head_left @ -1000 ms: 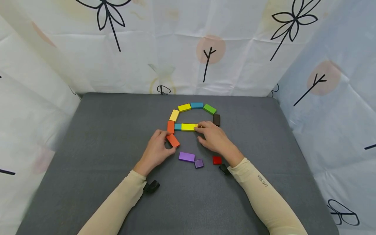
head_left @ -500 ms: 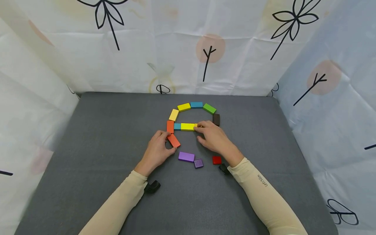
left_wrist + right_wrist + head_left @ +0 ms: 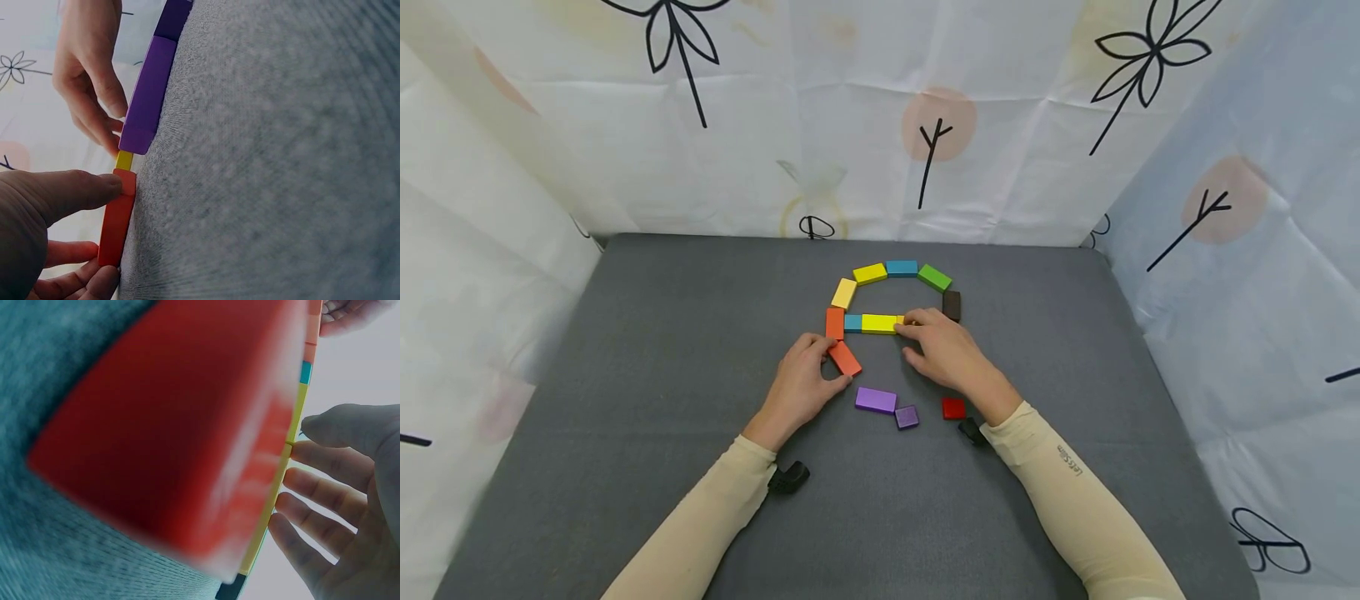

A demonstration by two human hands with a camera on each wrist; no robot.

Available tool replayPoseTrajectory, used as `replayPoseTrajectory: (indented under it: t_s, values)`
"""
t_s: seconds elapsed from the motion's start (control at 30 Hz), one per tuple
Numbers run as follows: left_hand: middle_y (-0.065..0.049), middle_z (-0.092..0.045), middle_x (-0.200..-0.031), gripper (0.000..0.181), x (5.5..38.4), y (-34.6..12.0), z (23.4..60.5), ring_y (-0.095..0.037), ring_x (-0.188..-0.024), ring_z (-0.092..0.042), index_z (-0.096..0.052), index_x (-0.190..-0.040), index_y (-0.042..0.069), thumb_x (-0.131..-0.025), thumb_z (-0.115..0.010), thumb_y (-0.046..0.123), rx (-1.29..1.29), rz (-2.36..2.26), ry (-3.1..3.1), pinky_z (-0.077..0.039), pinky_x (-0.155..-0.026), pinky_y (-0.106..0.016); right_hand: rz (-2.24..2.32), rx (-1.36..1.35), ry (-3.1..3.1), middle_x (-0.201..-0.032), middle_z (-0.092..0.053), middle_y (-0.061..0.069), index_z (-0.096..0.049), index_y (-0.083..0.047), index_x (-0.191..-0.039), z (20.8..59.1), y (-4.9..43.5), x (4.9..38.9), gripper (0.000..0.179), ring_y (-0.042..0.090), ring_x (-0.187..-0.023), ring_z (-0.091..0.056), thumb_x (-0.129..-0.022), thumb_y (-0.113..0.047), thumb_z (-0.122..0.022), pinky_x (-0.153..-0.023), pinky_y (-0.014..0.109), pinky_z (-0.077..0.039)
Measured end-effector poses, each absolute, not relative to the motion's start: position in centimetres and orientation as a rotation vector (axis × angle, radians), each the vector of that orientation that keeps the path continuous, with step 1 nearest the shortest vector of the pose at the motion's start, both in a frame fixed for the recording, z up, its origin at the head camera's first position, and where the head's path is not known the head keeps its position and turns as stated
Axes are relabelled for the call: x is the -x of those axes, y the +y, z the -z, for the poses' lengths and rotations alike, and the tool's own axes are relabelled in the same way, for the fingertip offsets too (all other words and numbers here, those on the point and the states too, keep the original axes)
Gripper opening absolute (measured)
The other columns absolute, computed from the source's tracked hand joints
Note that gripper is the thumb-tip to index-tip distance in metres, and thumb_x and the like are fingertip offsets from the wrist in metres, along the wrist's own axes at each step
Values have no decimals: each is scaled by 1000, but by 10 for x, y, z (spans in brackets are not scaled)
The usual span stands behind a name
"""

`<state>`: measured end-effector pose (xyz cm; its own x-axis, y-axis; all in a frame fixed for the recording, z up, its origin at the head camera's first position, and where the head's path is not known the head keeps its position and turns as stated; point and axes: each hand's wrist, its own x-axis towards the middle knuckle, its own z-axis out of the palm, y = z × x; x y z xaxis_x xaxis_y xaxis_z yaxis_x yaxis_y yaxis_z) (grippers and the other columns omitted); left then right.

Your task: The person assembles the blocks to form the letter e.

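Observation:
My left hand (image 3: 801, 382) pinches a slanted orange block (image 3: 847, 359) lengthwise, with the thumb at its near end and fingertips at its far end. Just beyond that block stands another orange block (image 3: 835, 322), upright in line with the curve. From its right side a row runs across: a short teal block (image 3: 853, 323), then a yellow block (image 3: 879, 324). My right hand (image 3: 953, 352) lies over the row's right part. In the right wrist view its fairly straight fingertips touch a long yellow-orange block (image 3: 265, 515), and its thumb stands apart.
An arc of pale yellow (image 3: 844, 293), yellow (image 3: 870, 273), blue (image 3: 902, 268), green (image 3: 935, 277) and dark brown (image 3: 952, 305) blocks curves behind. Nearer lie a purple block (image 3: 876, 400), a small purple block (image 3: 907, 417) and a red block (image 3: 954, 408), on the grey table (image 3: 700, 300).
The slanted orange block has shifted slightly right in my left hand's pinch. My right hand and the other blocks stay where they were.

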<state>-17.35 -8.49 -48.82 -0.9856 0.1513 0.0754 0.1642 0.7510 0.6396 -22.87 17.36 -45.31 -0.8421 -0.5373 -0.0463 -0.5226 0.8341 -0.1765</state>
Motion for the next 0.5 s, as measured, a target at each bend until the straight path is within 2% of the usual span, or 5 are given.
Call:
replayPoseTrajectory:
  t_s: [0.3, 0.5]
  values:
    - [-17, -62, -128, 63, 173, -86, 488, -31, -107, -61, -69, -139, -4, -87, -96, 19, 284, 1047, -2921, -54, -94, -48, 278, 861, 2920, -147, -62, 11, -69, -8, -147, 453, 174, 229, 44, 28, -135, -55, -105, -22, -73, -108, 46, -52]
    - [-16, -62, -134, 53, 171, -96, 487, -33, -121, -59, -72, -137, -1, -93, -91, 20, 492, 946, -2857, -52, -105, -50, 333, 848, 2913, -147, -62, 10, -71, -9, -145, 454, 174, 230, 43, 28, -134, -56, -104, -22, -74, -108, 47, -52]
